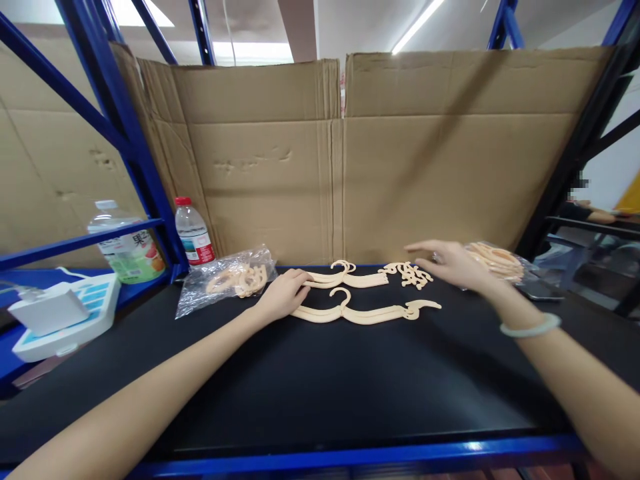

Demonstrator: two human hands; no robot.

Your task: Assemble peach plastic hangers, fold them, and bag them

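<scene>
My left hand has its fingers closed around the left end of a cream plastic clothes hanger in the back stack. In front of it lies another hanger, hook pointing away from me; its left end runs in beside my left hand. At its right end sits a small curved piece. Over the right of the table hovers my right hand, open, index finger stretched left, nothing seen in it. Just left of and below that hand is a loose pile of small cream pieces.
A clear bag of cream parts lies left, another bag right, beside a dark phone-like slab. Two bottles, one red-capped, one larger, and a white plug adapter stand left. Cardboard walls the back.
</scene>
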